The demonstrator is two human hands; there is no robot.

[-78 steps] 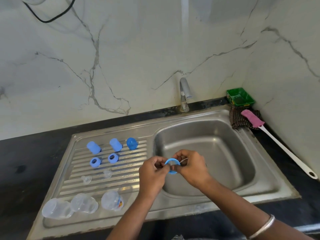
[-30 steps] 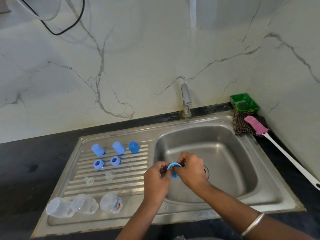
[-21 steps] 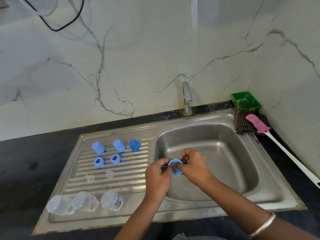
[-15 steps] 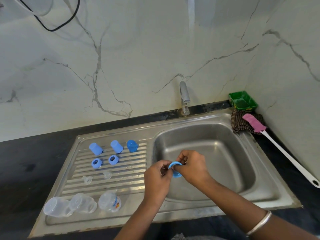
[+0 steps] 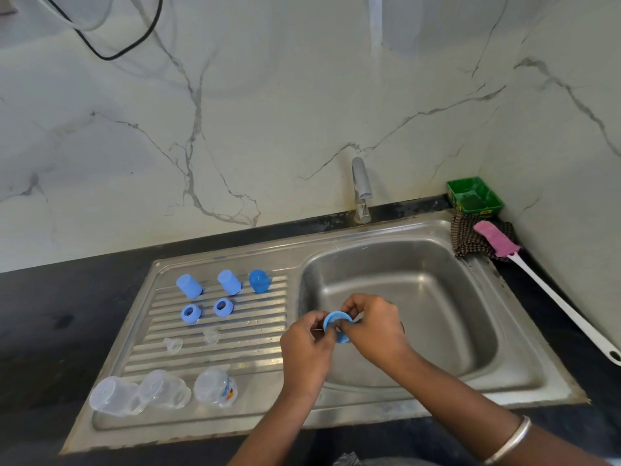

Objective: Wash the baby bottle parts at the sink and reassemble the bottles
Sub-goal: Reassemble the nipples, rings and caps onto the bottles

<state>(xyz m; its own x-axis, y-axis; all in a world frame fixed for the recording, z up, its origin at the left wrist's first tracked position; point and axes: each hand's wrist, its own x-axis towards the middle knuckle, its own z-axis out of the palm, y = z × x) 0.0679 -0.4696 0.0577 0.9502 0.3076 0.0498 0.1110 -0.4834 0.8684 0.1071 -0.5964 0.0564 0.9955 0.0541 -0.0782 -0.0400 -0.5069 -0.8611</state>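
We see both forearms reaching in from the lower edge and meeting over the near left part of the sink basin [image 5: 437, 297]. The left hand [image 5: 307, 344] and the right hand [image 5: 373, 327] face each other with fingers curled, and together they pinch a blue ring [image 5: 337, 326] between thumbs and fingertips; the ring is held tilted, above the basin and clear of the steel. A metal bangle [image 5: 509, 440] sits on the right wrist.

Left of the hands, on the ribbed drainboard [image 5: 262, 331], lie the other parts. Nearest, toward us, three clear bottles [image 5: 161, 391] lie on their sides in a row, the two on the left touching. Beyond them are two small clear teats [image 5: 191, 341], set apart from each other. Farther on stand two blue rings [image 5: 205, 311], and at the far row three blue caps [image 5: 225, 282], the rightmost a darker blue.

Beyond the hands, the tap [image 5: 361, 190] rises at the far rim of the sink, against the marbled wall. To the right of the hands, past the basin, a green tray [image 5: 475, 196] sits in the corner of the dark bench [image 5: 50, 314]; a checked cloth [image 5: 467, 240] lies just before it, and a pink-headed brush [image 5: 537, 280] rests across the cloth, its white handle running along the bench toward us. Nothing stands between the hands and the drainboard parts.
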